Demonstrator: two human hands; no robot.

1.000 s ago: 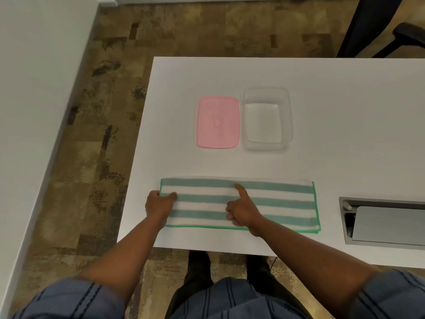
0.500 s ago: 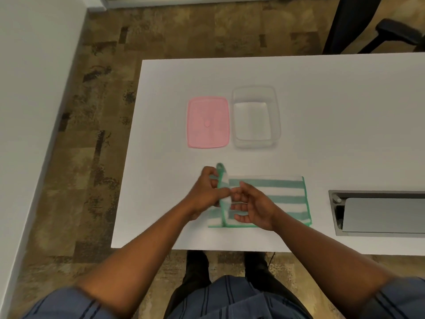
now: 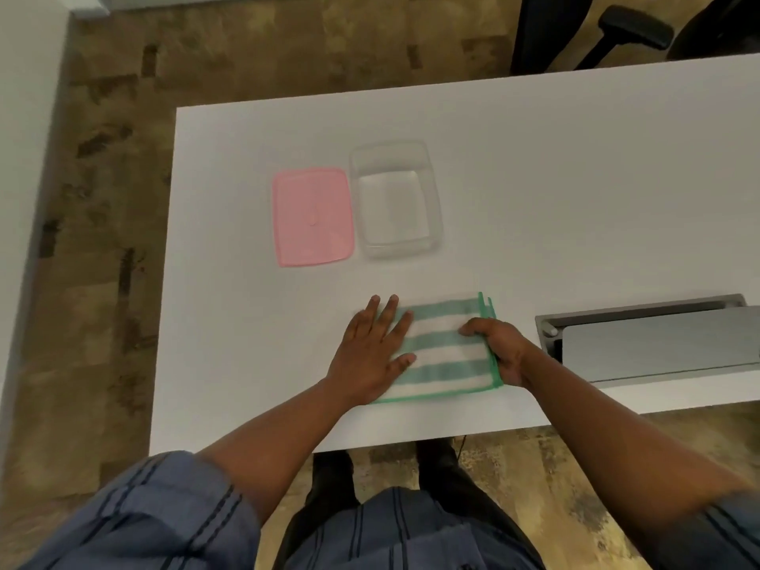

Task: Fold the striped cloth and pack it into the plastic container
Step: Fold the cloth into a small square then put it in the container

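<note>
Hands are working at the near edge of the white bench (image 3: 534, 178): the left hand (image 3: 370, 355), fingers spread, is pressing flat on the folded green-and-white striped cloth (image 3: 446, 351), while the right hand (image 3: 499, 349) is pinching the cloth's right edge. Farther back, the clear rectangular plastic container (image 3: 395, 199) is sitting open, just beside a flat pink plastic lid (image 3: 313, 216).

A white table (image 3: 534, 166) with a grey recessed tray (image 3: 654, 343), perhaps a cable box.
</note>
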